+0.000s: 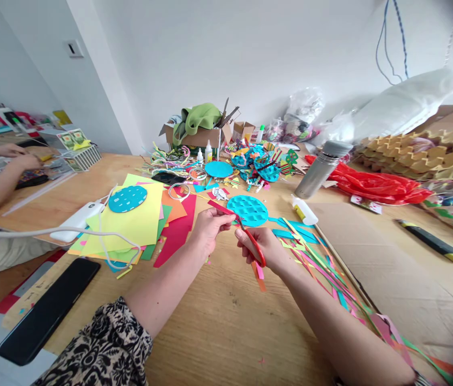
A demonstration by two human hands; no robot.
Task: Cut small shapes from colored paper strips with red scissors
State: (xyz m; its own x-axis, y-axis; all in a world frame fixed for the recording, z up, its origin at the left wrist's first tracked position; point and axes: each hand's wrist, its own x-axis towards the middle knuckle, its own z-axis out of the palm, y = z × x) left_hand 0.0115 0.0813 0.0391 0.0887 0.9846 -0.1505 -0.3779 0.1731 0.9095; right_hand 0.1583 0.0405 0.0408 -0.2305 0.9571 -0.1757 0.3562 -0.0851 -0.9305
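My left hand (209, 229) pinches a narrow red paper strip (218, 207) above the table. My right hand (259, 247) is closed on the red-handled scissors (255, 244), whose blades meet the strip close to my left fingertips. Just beyond the hands lies a blue paper disc (247, 210) with rows of raised or folded pieces. Orange and pink strips (258, 274) show below the scissors. To the left, a blue oval with light patches (127, 199) rests on yellow paper (146, 225), beside dark red paper (176, 236).
Coloured strips (331, 268) and cardboard (403, 268) spread on the right, near a glue bottle (305, 210), a metal flask (318, 174) and a cutter (435, 241). A black phone (49, 311) and white cable (105, 234) are left. Another person's hands (19, 158) are far left.
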